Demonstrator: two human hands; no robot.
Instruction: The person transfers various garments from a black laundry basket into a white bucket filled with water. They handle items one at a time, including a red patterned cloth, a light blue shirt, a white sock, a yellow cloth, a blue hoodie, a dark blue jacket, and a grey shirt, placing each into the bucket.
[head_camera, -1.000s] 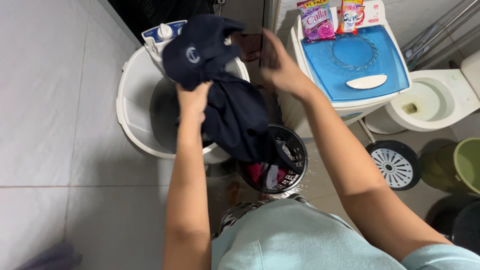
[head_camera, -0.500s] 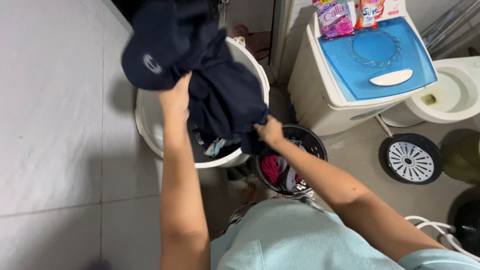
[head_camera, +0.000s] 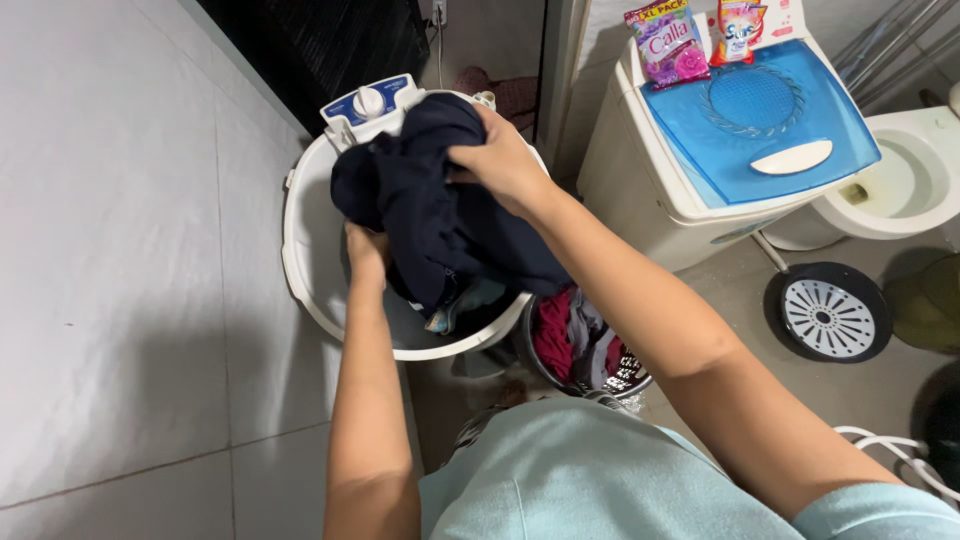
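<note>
A dark navy garment (head_camera: 430, 205) is bunched over the mouth of a round white washing tub (head_camera: 305, 270) with a dial panel at its back. My left hand (head_camera: 365, 250) grips the garment's lower left side, just inside the tub. My right hand (head_camera: 500, 160) clutches the top of the same garment from above. More clothing shows inside the tub beneath it. A black mesh laundry basket (head_camera: 625, 375) with red and grey clothes stands right of the tub, partly hidden by my right arm.
A white washing machine with a blue lid (head_camera: 760, 125) stands at the upper right, two detergent packets (head_camera: 665, 45) on its back edge. Beyond it is a toilet bowl (head_camera: 890, 190). A round black-and-white perforated lid (head_camera: 828, 315) and a white hose (head_camera: 890, 445) lie on the floor.
Both hands have brought the raised navy garment down onto the tub opening. My right hand moved from the garment's lower edge near the basket up to its top.
</note>
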